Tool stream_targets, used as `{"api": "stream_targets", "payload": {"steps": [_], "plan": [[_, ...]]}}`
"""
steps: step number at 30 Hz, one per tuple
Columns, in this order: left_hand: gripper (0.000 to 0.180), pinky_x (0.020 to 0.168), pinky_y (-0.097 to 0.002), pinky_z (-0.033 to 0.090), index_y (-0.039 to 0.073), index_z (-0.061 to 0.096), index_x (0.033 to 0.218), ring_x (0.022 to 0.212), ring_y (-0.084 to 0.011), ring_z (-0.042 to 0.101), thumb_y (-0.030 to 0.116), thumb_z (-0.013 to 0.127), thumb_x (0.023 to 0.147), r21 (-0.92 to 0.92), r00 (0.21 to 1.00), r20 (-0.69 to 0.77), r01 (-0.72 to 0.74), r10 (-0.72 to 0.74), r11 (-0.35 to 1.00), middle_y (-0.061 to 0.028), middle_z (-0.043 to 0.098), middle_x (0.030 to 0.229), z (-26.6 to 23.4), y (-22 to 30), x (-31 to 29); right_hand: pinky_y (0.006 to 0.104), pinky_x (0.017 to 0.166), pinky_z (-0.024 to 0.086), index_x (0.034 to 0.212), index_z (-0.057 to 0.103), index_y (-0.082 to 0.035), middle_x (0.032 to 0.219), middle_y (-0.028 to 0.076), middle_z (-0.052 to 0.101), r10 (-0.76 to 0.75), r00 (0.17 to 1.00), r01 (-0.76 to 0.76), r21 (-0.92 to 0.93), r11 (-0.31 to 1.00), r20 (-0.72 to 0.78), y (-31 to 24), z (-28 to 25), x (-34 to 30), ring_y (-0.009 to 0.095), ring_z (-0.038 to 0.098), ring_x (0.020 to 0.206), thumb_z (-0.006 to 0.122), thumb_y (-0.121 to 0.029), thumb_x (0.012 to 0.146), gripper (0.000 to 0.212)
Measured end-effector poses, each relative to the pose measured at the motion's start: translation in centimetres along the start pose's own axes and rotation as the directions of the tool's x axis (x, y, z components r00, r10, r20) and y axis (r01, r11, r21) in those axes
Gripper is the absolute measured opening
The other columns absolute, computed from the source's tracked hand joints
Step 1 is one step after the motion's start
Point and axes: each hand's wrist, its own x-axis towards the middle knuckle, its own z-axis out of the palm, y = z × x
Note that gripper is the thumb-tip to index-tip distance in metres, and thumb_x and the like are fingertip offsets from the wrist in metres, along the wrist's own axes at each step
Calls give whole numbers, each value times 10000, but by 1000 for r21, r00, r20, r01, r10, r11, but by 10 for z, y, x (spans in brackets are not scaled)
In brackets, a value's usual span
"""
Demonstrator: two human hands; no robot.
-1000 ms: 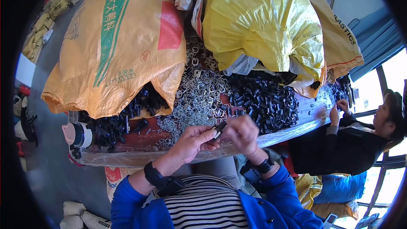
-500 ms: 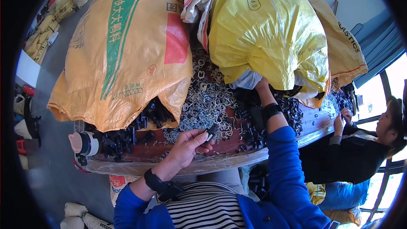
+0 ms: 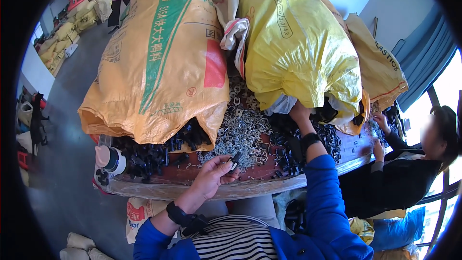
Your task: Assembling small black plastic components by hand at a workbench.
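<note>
Over the near edge of the table, my left hand (image 3: 211,177) pinches a small black plastic part (image 3: 235,160) with a light metallic piece at its side. My right hand (image 3: 300,113) reaches to the open mouth of a yellow woven sack (image 3: 301,43), beside a white inner liner (image 3: 281,104). Its fingers are hidden there among dark parts. Between the two hands spreads a heap of small silver metal rings (image 3: 243,137). Black plastic parts (image 3: 287,151) lie below my right wrist, and more black parts (image 3: 149,161) sit left of my left hand.
An orange woven sack (image 3: 168,67) bulges over the table's left half. A cup with a pink lid (image 3: 111,159) stands at the left corner. Clear plastic film (image 3: 231,191) wraps the table's front edge. At the right, a person in dark clothes (image 3: 397,178) handles small parts.
The view has shifted, so the sacks and cup appear farther right. My left hand still holds the black part, now turned slightly. My right hand stays at the yellow sack's mouth.
</note>
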Motion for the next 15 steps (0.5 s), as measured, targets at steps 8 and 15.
{"api": "stream_targets", "payload": {"steps": [8, 15], "plan": [[231, 601, -229, 485, 25, 453, 1004, 703, -168, 575, 146, 500, 813, -5, 1000, 11, 13, -13, 1000, -127, 568, 840, 5, -6, 3, 388, 663, 417, 1008, 400, -38, 890, 219, 528, -71, 976, 145, 368, 918, -207, -4, -65, -68, 362, 503, 846, 537, -184, 743, 333], [235, 605, -229, 483, 8, 457, 986, 713, -166, 574, 150, 511, 807, 15, 1000, -5, 30, -30, 999, -128, 569, 850, 7, -8, 10, 348, 659, 429, 985, 434, -32, 784, 105, 545, 31, 997, -73, 652, 754, 76, -2, -89, -110, 275, 552, 725, 509, -159, 784, 249]]}}
